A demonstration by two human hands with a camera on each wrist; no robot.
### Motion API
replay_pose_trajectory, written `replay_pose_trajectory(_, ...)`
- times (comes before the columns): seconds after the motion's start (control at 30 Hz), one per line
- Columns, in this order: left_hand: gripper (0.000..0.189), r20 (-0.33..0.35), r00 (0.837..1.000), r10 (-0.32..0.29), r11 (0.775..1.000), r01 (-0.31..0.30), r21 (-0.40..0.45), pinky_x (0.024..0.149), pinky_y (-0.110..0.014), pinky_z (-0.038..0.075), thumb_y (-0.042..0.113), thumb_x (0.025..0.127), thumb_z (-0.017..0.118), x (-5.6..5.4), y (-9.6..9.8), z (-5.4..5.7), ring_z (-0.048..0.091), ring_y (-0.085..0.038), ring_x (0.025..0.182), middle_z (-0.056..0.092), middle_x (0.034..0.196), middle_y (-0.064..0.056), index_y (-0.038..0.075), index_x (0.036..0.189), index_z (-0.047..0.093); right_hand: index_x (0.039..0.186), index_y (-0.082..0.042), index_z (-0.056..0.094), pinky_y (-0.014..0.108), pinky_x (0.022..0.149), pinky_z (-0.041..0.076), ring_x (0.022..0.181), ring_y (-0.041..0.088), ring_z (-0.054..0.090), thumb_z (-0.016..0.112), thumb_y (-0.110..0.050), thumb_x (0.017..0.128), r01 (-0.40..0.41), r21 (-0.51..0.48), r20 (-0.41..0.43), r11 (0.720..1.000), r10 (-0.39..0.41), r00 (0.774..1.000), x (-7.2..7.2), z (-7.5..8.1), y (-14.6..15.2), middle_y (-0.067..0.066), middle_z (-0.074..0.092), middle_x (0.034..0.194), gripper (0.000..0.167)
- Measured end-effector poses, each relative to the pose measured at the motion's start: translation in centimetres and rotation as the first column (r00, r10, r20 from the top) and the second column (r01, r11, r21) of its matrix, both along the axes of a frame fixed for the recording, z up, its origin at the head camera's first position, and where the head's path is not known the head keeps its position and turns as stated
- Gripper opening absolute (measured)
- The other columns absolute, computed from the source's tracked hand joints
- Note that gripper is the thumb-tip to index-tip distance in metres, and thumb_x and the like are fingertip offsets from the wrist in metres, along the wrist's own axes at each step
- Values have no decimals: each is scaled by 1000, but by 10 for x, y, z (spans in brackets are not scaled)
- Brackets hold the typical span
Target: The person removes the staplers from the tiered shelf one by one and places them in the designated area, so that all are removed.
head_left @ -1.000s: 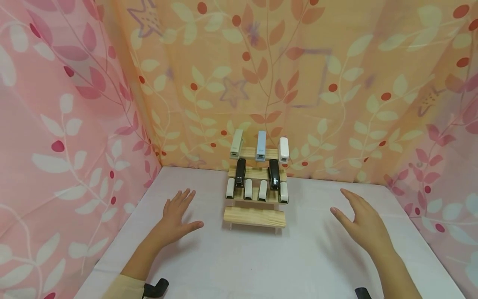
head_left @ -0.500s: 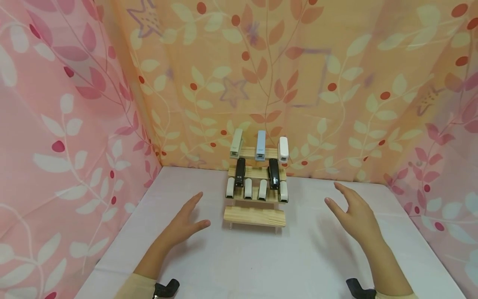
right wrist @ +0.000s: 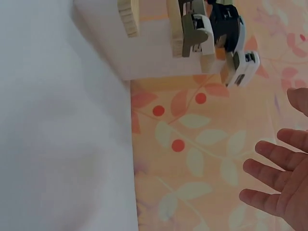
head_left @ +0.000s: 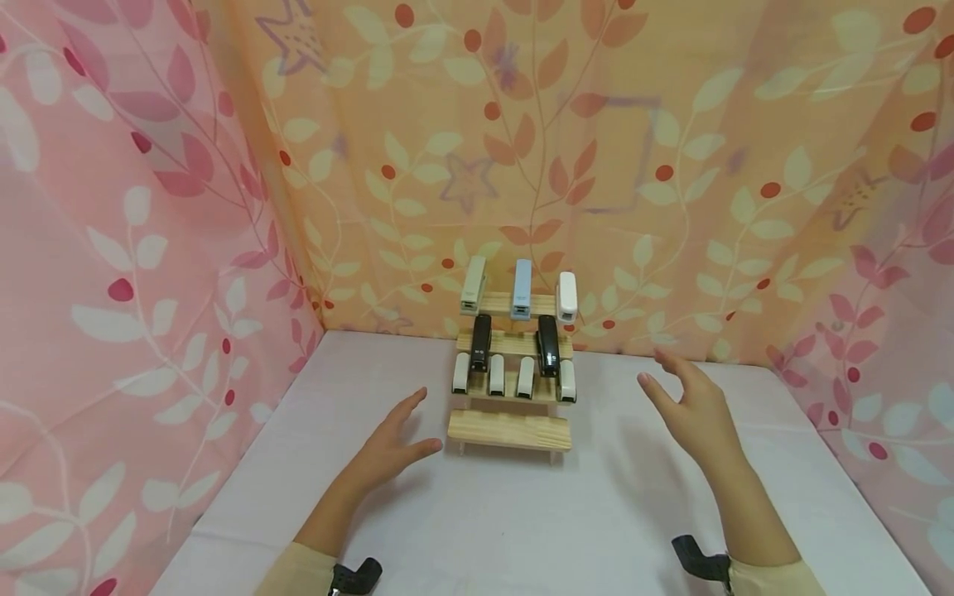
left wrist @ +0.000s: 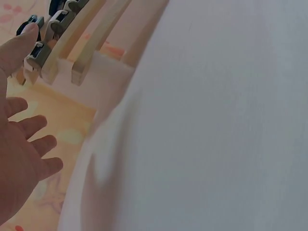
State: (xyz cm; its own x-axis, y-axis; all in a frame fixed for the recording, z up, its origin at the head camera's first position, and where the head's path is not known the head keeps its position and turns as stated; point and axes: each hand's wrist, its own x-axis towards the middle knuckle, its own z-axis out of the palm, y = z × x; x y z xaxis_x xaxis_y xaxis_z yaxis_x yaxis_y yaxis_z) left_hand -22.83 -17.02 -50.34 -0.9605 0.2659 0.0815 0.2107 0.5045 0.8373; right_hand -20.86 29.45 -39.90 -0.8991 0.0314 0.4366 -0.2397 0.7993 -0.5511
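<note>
A tiered wooden rack stands at the middle back of the table and bears staplers. On its top tier are a green stapler, a blue stapler and a white stapler. Two black staplers lie one tier down, and several small white staplers line the tier below. The front plank carries nothing. My left hand, fingers spread and holding nothing, hovers left of the front plank. To the right of the rack, my right hand is also empty, thumb and fingers apart.
A white cloth covers the table. Floral curtains enclose it: an orange one close behind the rack, a pink one on the left, another pink one on the right. Black camera mounts sit at both wrists.
My left hand has moved right toward the rack. My right hand has shifted left and a little farther forward. The rack and staplers have stayed put.
</note>
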Motion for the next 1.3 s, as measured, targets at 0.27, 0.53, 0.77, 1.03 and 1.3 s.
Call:
replay_pose_trajectory(0.27, 88, -5, 999, -39, 994, 39, 102, 126, -52, 27, 30, 89, 82, -4, 12, -4, 30, -28, 154, 35, 165, -1, 21, 161, 32, 150, -7, 50, 71, 106, 41, 134, 46, 52, 62, -48, 101, -2, 0, -1, 1000, 2, 1000, -17, 14, -14, 21, 57, 146, 65)
replay_pose_trajectory(0.53, 87, 38, 999, -25, 987, 19, 158, 122, -49, 34, 29, 88, 84, -7, 26, -11, 40, -31, 149, 44, 160, -7, 10, 159, 37, 152, -9, 48, 69, 103, 46, 136, 41, 51, 60, -54, 101, -24, -86, 31, 996, 27, 999, -29, 28, -27, 15, 56, 149, 69)
replay_pose_trajectory(0.77, 86, 85, 996, -29, 964, 6, 266, 121, -49, 35, 23, 87, 85, -8, 34, -18, 42, -35, 146, 46, 158, -14, 4, 157, 38, 151, -8, 50, 68, 105, 46, 137, 40, 51, 62, -55, 99, -56, -130, 25, 990, 60, 998, -45, 45, -47, 17, 57, 147, 70)
replay_pose_trajectory(1.03, 83, 92, 995, -47, 948, 15, 318, 118, -47, 40, 20, 89, 83, -8, 37, -30, 47, -36, 142, 48, 155, -17, -2, 155, 37, 150, -8, 51, 62, 108, 47, 136, 36, 53, 67, -55, 96, -68, -152, 28, 986, 73, 997, -68, 50, -68, 15, 59, 146, 72)
replay_pose_trajectory(1.3, 77, 50, 998, -40, 918, 17, 396, 115, -42, 44, 16, 89, 81, -6, 39, -34, 51, -34, 139, 53, 151, -18, -3, 152, 42, 149, -5, 51, 60, 106, 49, 137, 38, 52, 71, -45, 96, -57, -222, 68, 973, 74, 995, -90, 44, -82, 15, 55, 150, 70)
